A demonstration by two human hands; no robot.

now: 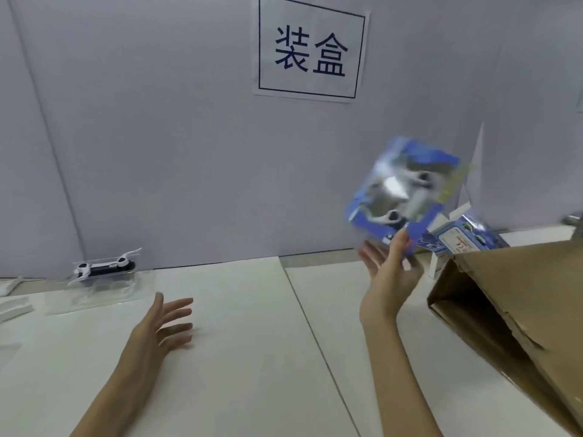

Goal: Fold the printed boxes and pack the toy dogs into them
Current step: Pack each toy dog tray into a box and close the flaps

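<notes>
While the box blurs:
Right hand (391, 272): thumb pinching blue printed box (400, 187).
Left hand (157, 326): fingers spread, holding nothing.
Toy dog (104, 269): far left on table (236, 342).

A pale table (239, 357) made of two boards meeting at a seam runs up to a grey partition wall. At its far left a black-and-white toy dog (104, 269) lies in a clear plastic bag (97, 291), with white flat pieces (14, 307) beside it at the left edge. On the right sits a brown cardboard carton (517, 310), tipped on its side, and behind it stands a blue printed box (467, 244).
</notes>
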